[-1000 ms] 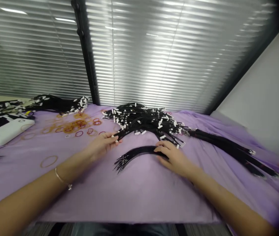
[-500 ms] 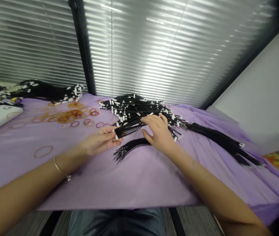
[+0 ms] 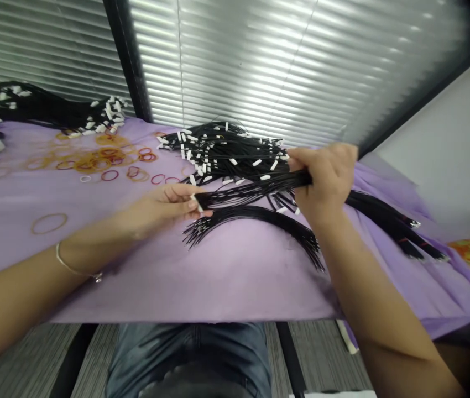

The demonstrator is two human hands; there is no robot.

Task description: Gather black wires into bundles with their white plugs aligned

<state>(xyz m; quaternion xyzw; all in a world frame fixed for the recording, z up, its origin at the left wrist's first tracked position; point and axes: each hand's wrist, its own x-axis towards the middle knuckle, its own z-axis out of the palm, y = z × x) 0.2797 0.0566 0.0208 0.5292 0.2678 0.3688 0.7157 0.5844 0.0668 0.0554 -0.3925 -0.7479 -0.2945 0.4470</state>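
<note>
Between my hands stretches a bundle of thin black cables point(image 3: 243, 193). My left hand point(image 3: 177, 203) pinches its white connector end. My right hand point(image 3: 326, 177) is wrapped round the bundle farther right, with the fingers closed; its far end is hidden. Just below lies a second, curved bundle of black cables point(image 3: 255, 214) on the purple cloth, with bare tips at both ends. Behind the held bundle is a tangled pile of black cables point(image 3: 235, 145) with many white connectors.
Rubber bands point(image 3: 104, 157) in orange and red lie scattered at the left. Another cable pile point(image 3: 56, 108) rests against the blinds point(image 3: 235, 61). Tied cable bundles point(image 3: 392, 224) extend to the right on the purple cloth point(image 3: 235, 287). The table's front edge is above my lap.
My right hand has moved right along the cables and closed round them. The left hand still pinches the connector end. The camera has tilted, so the table appears higher.
</note>
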